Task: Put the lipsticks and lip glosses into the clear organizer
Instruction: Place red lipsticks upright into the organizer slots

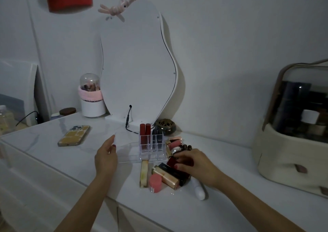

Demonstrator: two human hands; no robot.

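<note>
The clear organizer (131,152) stands on the white dresser top below the mirror. Two red lip glosses (145,136) and two dark lipsticks (157,137) stand upright in its back slots. My left hand (106,156) grips the organizer's left end. A pile of lipsticks lies to its right and front: a gold tube (144,173), a pink-capped one (155,183), a black and gold one (168,176), a pink tube (174,143). My right hand (195,166) rests on this pile, its fingers closing around a dark red lipstick (173,161).
A wavy mirror (138,63) leans on the wall behind, with a black cable (128,120) at its base. A phone (74,135) lies left, a brush holder (92,100) at the back, a bronze dish (166,125) behind the organizer, a beige cosmetics case (292,134) right, a white tube (198,189) near the front.
</note>
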